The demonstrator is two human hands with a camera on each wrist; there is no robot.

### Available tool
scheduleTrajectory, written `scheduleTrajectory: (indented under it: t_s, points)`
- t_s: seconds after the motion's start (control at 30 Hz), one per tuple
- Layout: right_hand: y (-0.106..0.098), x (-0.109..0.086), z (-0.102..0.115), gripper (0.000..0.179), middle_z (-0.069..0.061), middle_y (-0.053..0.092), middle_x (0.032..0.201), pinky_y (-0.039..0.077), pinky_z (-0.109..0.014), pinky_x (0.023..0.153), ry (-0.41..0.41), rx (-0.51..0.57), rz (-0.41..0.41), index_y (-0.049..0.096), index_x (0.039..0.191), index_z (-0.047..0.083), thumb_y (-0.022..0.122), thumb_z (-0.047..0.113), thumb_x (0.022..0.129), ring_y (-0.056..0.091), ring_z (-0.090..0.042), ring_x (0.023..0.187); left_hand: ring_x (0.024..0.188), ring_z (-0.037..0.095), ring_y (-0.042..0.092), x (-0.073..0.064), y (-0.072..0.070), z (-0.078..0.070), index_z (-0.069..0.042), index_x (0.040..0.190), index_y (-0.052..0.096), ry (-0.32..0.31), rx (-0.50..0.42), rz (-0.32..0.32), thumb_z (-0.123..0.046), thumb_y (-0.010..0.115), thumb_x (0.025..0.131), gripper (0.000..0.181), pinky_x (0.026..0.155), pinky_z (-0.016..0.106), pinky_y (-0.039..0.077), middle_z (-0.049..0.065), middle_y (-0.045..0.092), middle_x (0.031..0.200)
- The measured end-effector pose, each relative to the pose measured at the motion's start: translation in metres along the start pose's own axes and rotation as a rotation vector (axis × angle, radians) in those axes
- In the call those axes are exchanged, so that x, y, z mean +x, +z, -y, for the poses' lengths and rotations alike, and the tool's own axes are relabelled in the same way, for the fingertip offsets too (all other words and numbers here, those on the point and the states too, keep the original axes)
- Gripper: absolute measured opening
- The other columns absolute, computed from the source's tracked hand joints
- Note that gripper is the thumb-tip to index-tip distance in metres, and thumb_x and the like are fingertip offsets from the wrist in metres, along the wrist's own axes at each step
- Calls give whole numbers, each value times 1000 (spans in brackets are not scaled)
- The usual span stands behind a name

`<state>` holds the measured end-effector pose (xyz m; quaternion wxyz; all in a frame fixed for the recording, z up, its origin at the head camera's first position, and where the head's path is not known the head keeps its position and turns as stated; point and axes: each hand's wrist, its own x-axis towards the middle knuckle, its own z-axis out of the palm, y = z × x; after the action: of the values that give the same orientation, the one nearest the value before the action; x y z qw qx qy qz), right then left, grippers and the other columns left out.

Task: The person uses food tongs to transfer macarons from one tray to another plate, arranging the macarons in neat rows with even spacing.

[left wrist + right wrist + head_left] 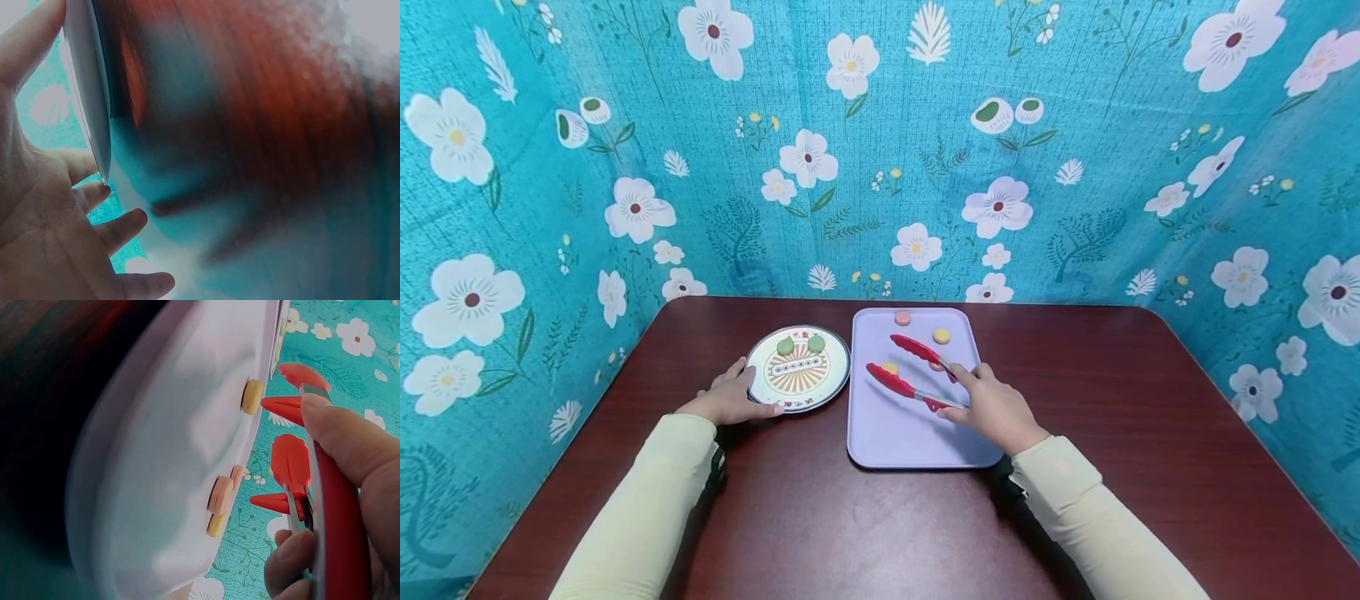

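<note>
- gripping red-headed tongs [891, 381] in right hand [1000, 412], with tong arms spread wide
- holding printed white plate [832, 377] by left and near rim with left hand [730, 400], thumb well apart from fingers
- note left yellow macaron [890, 367] on lavender tray [917, 446], ahead and left of right hand, between spread tong arms in head view
- pointing with tong long axis from right hand away and leftward, roughly at that macaron
- judging right hand nearer than left
- hanging above tray with tong heads, seemingly touching no macaron
- on plate, two green macarons [786, 347]
</note>
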<state>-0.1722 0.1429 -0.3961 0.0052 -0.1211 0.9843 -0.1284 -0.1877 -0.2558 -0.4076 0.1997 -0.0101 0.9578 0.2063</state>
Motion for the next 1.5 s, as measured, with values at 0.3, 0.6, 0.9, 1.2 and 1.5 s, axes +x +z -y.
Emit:
scheduleTrajectory:
  t_s: [0.3,0.6,0.9,1.2,1.5]
  points:
    - [0,0,-3,80,-19,54,107,49,-31,53,12,5,26,50,141,12,80,45,75,50,-19,59,137,52,14,1,1,1,5,151,17,8,8,4,-60,70,76,113,103,75,14,29,5,156]
    - [-2,-1,-6,80,-17,53,105,46,-30,52,27,6,64,50,142,12,80,45,76,50,-19,60,137,51,13,1,1,1,5,151,16,2,3,9,-60,70,76,113,104,75,13,28,4,156]
    - [-2,-2,-9,78,-17,53,103,44,-29,51,21,24,83,49,142,13,79,43,77,49,-18,60,137,50,14,2,1,0,3,152,16,-14,-8,6,-59,70,76,112,105,73,13,28,5,156]
    - [2,-3,-16,75,-15,53,101,45,-29,51,28,5,112,52,141,14,79,43,76,50,-18,63,138,50,14,3,2,1,4,151,17,-7,7,3,-60,70,76,112,104,74,14,28,5,156]
    - [1,-5,-17,72,-15,54,102,47,-30,52,8,-2,115,53,140,15,78,43,78,50,-18,64,138,51,13,4,2,2,3,152,16,-3,2,4,-61,69,76,112,104,74,14,28,5,156]
